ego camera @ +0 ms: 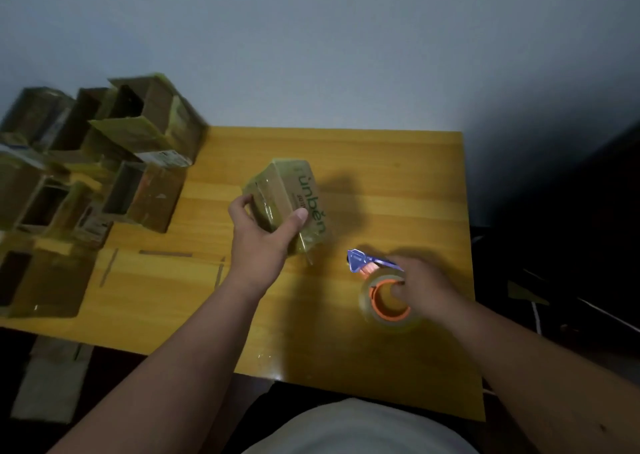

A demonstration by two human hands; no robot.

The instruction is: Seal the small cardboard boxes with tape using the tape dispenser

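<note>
Between the left hand's (258,237) thumb and fingers sits the box (289,204), gripped and tilted; it could slip on its glossy tape. The right hand (420,285) holds the dispenser (384,292), fingers hooked in the core, their tips hidden. The stack (90,163) beyond is blurred.

The bench (363,163) is smooth yellow wood with a faint sheen, the small box (294,190) is matt brown cardboard under glossy clear tape, the tape roll (388,301) is shiny clear film on an orange core, and its cutter (358,260) looks like blue plastic.
</note>
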